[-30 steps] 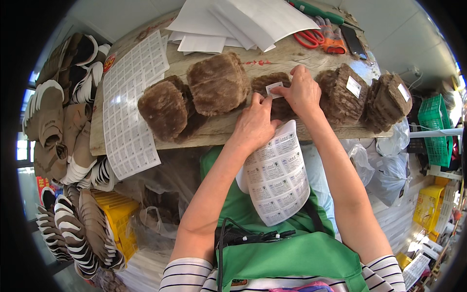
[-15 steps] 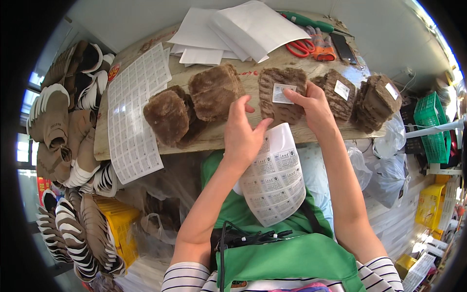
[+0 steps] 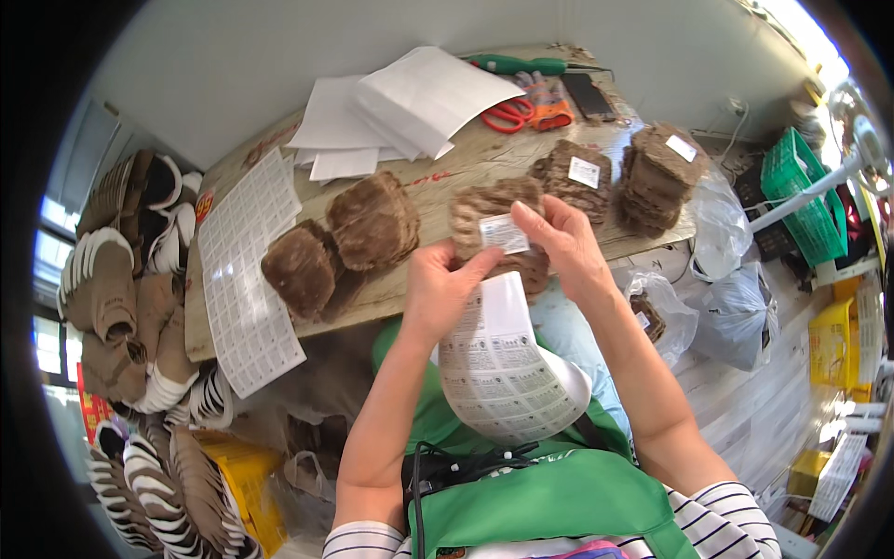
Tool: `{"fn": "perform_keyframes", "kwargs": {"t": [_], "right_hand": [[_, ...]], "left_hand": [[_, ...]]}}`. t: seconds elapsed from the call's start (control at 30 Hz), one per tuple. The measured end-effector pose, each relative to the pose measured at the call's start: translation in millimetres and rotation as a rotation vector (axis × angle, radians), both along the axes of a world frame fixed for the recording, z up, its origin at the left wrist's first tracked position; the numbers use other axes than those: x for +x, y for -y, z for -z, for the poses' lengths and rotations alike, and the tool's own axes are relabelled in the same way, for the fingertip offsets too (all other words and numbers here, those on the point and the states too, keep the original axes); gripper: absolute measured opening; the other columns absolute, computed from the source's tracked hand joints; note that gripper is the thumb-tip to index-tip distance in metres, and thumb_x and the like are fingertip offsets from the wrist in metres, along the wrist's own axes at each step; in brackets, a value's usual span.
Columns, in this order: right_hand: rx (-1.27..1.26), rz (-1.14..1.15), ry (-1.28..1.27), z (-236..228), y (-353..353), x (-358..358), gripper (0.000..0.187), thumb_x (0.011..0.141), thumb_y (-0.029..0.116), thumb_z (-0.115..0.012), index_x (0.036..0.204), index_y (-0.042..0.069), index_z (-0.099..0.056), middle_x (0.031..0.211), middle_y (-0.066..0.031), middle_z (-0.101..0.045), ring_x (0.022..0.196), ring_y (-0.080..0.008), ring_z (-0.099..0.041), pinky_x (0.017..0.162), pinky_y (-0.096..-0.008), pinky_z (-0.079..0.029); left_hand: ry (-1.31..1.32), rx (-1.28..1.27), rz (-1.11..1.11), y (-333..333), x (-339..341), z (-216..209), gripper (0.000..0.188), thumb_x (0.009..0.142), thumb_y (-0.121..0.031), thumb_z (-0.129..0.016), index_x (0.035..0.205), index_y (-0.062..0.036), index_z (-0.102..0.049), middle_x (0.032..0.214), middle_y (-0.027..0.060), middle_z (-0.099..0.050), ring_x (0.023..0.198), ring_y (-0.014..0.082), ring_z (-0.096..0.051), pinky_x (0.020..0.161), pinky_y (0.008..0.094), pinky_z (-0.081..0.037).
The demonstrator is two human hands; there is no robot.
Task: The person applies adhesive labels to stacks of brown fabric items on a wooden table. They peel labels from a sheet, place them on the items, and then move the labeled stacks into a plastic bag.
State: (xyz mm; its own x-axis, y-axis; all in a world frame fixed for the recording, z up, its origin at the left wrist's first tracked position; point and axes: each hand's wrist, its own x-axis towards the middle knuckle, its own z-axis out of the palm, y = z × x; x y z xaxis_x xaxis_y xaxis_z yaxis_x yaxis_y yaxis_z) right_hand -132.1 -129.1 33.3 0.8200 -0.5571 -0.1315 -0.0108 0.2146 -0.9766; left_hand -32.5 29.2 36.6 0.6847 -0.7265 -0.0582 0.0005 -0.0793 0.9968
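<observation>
White labels (image 3: 504,234): brown furry pads (image 3: 489,197) | gridded sheet (image 3: 244,279): tabletop (image 3: 382,289) (print too small) | red lettering (image 3: 430,177): tabletop

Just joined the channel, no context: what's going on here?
A person at a wooden table is handling a fuzzy brown bundle. The right hand grips it, while the left hand is at its left side; both thumbs are by its white label. A printed sheet hangs just below the hands. To the right sit two labelled stacks; to the left, two stacks with no label in sight.
</observation>
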Motion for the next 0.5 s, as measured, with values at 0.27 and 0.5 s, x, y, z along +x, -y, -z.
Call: {"fn": "perform_keyframes", "kwargs": {"t": [0.27,0.5], "right_hand": [[-0.288,0.423,0.067,21,89,-12,0.033,0.088,0.014,-0.075,0.112,-0.005,-0.063,0.089,-0.0085,-0.072,0.077,-0.0146,-0.067,0.074,-0.0279,-0.054],[-1.200,0.503,-0.432,8,84,-19,0.050,0.087,0.027,-0.073,0.124,-0.003,-0.058,0.134,-0.0188,-0.055,0.127,-0.0320,-0.051,0.098,-0.0424,-0.048]], "left_hand": [[0.168,0.089,0.018,38,21,18,0.038,0.092,-0.037,-0.073,0.087,0.0007,-0.070,0.066,-0.0006,-0.064,0.060,0.0051,-0.053,0.059,0.0256,-0.043],[0.222,0.167,0.022,47,28,28,0.036,0.093,-0.036,-0.071,0.088,-0.0001,-0.071,0.069,-0.0003,-0.066,0.061,0.0047,-0.054,0.059,0.0240,-0.043]]}}
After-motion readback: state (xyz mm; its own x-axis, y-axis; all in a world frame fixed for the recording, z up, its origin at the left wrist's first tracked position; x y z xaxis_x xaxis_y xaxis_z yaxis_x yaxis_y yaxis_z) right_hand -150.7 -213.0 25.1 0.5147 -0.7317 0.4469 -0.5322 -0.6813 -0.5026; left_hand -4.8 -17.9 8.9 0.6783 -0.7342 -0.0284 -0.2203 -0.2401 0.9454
